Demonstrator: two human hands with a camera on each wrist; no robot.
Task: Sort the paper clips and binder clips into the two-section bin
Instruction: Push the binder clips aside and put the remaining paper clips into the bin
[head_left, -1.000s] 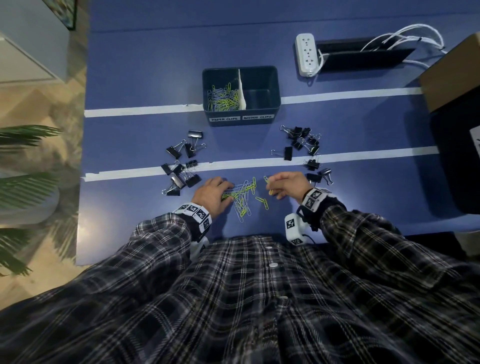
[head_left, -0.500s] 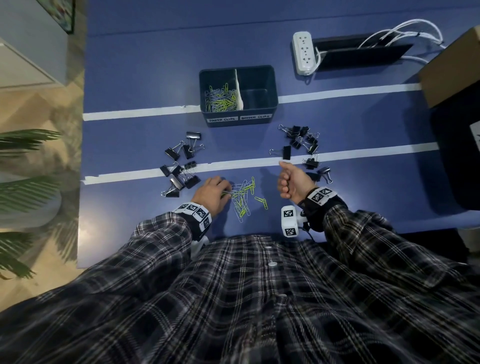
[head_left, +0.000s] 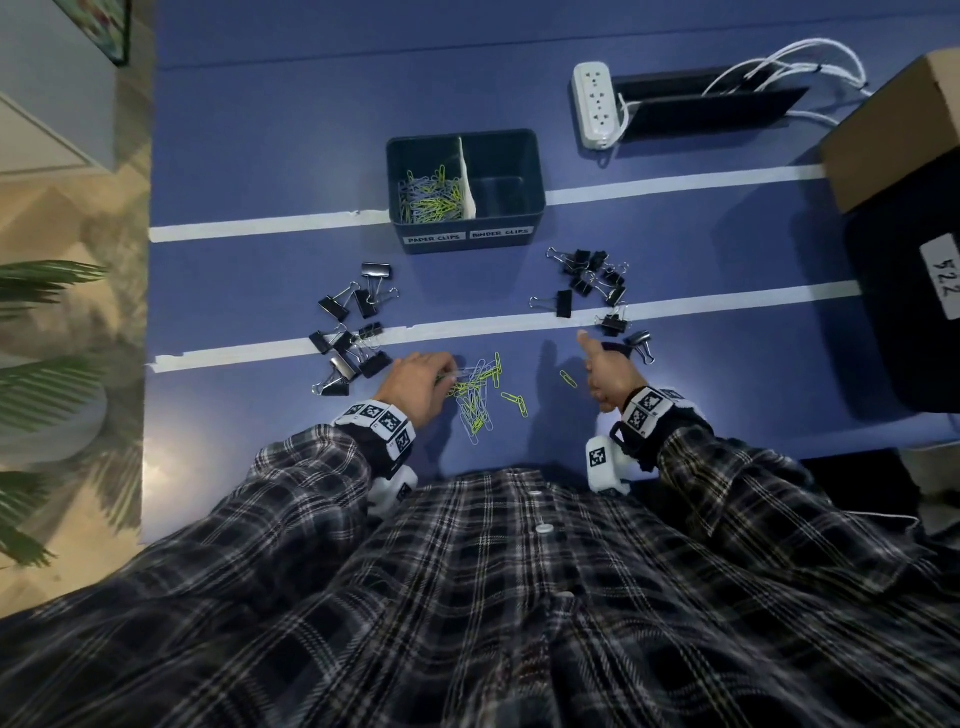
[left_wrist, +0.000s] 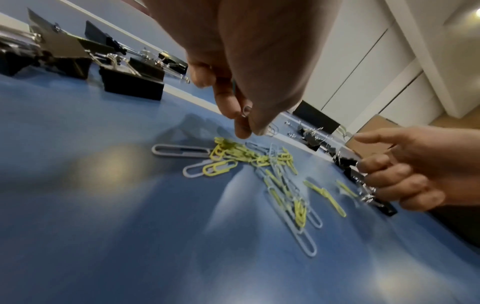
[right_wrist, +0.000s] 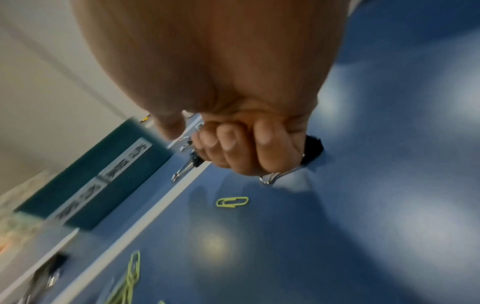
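Observation:
The dark two-section bin (head_left: 465, 228) stands at mid-table; its left section holds paper clips (head_left: 431, 200) and its right section shows nothing inside. A pile of yellow and grey paper clips (head_left: 475, 389) lies at the near edge. My left hand (head_left: 415, 382) rests at the pile's left side, and its thumb and finger pinch a grey paper clip (left_wrist: 246, 111). My right hand (head_left: 605, 374) hovers right of the pile with fingers (right_wrist: 233, 148) curled into the palm and thumb out; nothing shows in it. One yellow paper clip (head_left: 568, 378) lies just left of it.
Black binder clips lie in two groups, one left (head_left: 353, 332) and one right (head_left: 592, 280), the nearest (head_left: 641, 345) just beyond my right hand. A power strip (head_left: 597, 104) and cables sit at the back; a cardboard box (head_left: 893, 130) is at the far right.
My right hand has left the pile, moved right and rolled into a fist with the thumb out. A yellow clip now lies where it was. The left hand stayed at the pile.

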